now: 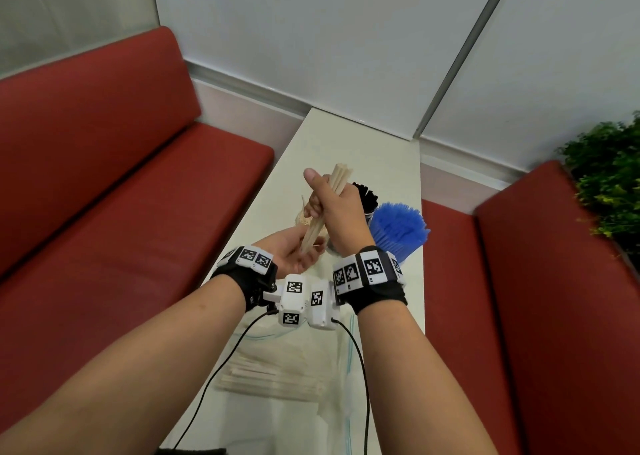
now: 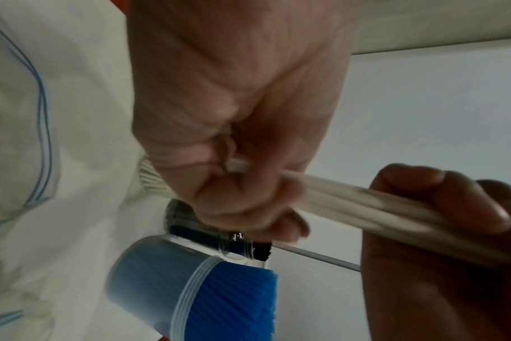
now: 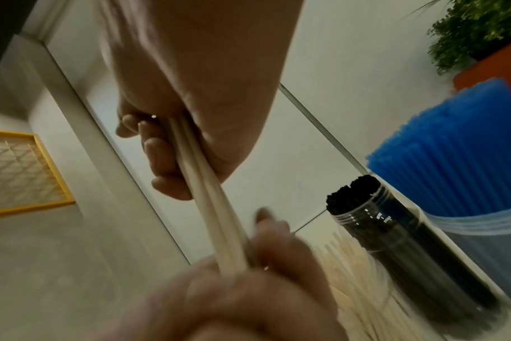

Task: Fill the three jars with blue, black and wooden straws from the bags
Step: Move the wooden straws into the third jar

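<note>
The right hand [image 1: 332, 208] grips a bundle of wooden straws [image 1: 325, 205] mid-length, tips toward 1 o'clock; the left hand [image 1: 294, 253], at 7 o'clock from it, curls its fingers round the bundle's lower end. A jar of wooden straws [image 3: 362, 288] stands just beyond them on the table [image 1: 346, 142].

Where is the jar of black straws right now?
In the head view, the jar of black straws stands on the white table, behind the right hand, beside the blue straws.
</note>
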The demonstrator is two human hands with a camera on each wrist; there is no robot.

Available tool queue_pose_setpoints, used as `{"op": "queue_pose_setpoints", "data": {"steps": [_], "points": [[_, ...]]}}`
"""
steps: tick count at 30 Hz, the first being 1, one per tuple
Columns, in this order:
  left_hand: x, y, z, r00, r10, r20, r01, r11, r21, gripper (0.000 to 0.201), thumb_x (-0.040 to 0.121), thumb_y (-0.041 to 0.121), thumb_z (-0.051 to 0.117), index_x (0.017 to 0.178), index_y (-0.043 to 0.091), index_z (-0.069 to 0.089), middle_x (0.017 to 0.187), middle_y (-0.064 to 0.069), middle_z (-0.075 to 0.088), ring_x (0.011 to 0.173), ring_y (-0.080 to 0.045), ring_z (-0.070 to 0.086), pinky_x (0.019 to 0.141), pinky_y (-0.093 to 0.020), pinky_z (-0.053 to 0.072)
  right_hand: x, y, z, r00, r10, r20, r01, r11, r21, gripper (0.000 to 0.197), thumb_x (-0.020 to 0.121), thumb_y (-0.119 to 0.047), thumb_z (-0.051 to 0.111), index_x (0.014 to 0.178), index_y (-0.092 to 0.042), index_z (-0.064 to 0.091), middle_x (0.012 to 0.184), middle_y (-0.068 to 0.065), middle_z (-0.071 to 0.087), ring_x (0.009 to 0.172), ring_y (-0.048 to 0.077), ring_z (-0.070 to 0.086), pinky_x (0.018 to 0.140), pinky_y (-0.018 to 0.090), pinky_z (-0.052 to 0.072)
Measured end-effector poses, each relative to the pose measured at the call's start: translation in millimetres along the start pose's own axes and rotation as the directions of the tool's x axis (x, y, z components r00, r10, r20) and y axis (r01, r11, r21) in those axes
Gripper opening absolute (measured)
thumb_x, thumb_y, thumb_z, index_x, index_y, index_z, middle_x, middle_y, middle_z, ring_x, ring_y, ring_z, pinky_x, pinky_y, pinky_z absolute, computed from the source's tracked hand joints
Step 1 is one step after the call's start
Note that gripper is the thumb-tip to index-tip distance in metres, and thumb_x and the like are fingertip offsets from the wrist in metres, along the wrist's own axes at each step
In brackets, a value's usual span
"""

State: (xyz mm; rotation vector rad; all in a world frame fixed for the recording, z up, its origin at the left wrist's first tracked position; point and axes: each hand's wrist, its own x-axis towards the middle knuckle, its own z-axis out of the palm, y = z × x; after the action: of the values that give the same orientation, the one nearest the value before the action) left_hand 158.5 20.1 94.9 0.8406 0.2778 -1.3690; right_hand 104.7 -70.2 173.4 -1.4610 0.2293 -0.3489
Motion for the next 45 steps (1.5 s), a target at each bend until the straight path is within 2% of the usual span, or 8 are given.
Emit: {"op": "queue_pose_setpoints", "data": {"steps": [7,11,17,22,27,32,37,45], "points": [[7,-23,-39,0.992,0.037,-0.117,-0.011,0.977,0.211,0.034,0.100,0.032,0.051,0.071,0.014,0.052,0.049,0.004,0.039,0.032,-0.004,0.024,0.027,-0.014,0.013,-2,17,-37,0.935,0.285,0.213,-0.193,0.909,-0.371,0.026,0.093,-0.027,0.073,0.069,-0.019,0.072,0.071,0.000,0.072,0.065,0.014,0.068,0.058,0.024,0.053],[16,-34,-53,0.971,0.102,-0.214,-0.047,0.968,0.247,0.032,0.102,0.026,0.045,0.075,0.010,0.049,0.054,0.002,0.039,0.033,-0.003,0.025,0.027,-0.014,0.016,-1,21,-52,0.800,0.539,0.264,-0.419,0.816,-0.398,0.004,0.088,-0.005,0.075,0.090,-0.002,0.077,0.098,0.023,0.076,0.086,0.029,0.077,0.077,0.033,0.064],[33,-48,-64,0.893,0.191,-0.408,-0.007,0.912,0.410,0.041,0.104,0.028,0.042,0.076,0.002,0.057,0.064,-0.012,0.055,0.050,-0.022,0.050,0.048,-0.024,0.041,14,26,-61,0.799,0.583,0.147,-0.454,0.745,-0.488,0.007,0.087,0.000,0.076,0.093,0.002,0.075,0.095,0.022,0.077,0.087,0.037,0.077,0.079,0.035,0.065],[33,-47,-73,0.879,0.235,-0.416,0.145,0.698,0.701,0.026,0.099,0.016,0.051,0.083,0.000,0.062,0.080,-0.013,0.061,0.058,-0.022,0.053,0.058,-0.027,0.046,47,16,-67,0.868,0.495,-0.027,-0.437,0.740,-0.511,0.014,0.088,0.000,0.075,0.098,0.009,0.072,0.100,0.028,0.074,0.092,0.041,0.076,0.091,0.048,0.060],[35,-44,-80,0.929,0.261,-0.261,0.165,0.340,0.926,0.020,0.090,0.010,0.060,0.103,-0.002,0.071,0.091,-0.010,0.068,0.076,-0.020,0.062,0.075,-0.031,0.055,75,11,-65,0.911,0.404,-0.079,-0.376,0.740,-0.557,0.018,0.088,0.001,0.072,0.104,0.009,0.073,0.108,0.023,0.074,0.086,0.032,0.076,0.076,0.034,0.065],[36,-48,-88,0.969,0.131,-0.210,0.221,-0.075,0.972,0.028,0.086,0.014,0.067,0.113,0.011,0.072,0.104,-0.010,0.070,0.080,-0.018,0.059,0.072,-0.026,0.052,86,25,-56,0.923,0.341,-0.179,-0.383,0.764,-0.520,0.015,0.088,0.000,0.069,0.099,0.009,0.074,0.101,0.022,0.075,0.080,0.035,0.076,0.087,0.051,0.062],[41,-61,-101,0.973,0.012,-0.231,0.221,-0.338,0.915,0.044,0.087,0.001,0.060,0.131,0.008,0.058,0.135,-0.011,0.056,0.123,-0.027,0.053,0.101,-0.032,0.045,79,62,-49,0.905,0.375,-0.202,-0.423,0.738,-0.526,0.005,0.090,-0.002,0.071,0.090,0.003,0.070,0.093,0.019,0.072,0.085,0.039,0.076,0.086,0.055,0.061],[43,-79,-111,0.980,0.094,-0.173,0.195,-0.604,0.773,0.034,0.094,0.007,0.049,0.126,0.016,0.057,0.133,-0.010,0.053,0.118,-0.030,0.054,0.096,-0.034,0.045,68,81,-45,0.974,0.087,-0.210,-0.205,0.737,-0.644,0.039,0.092,-0.024,0.073,0.130,-0.017,0.064,0.110,0.006,0.058,0.096,0.016,0.055,0.084,0.028,0.042]]}}
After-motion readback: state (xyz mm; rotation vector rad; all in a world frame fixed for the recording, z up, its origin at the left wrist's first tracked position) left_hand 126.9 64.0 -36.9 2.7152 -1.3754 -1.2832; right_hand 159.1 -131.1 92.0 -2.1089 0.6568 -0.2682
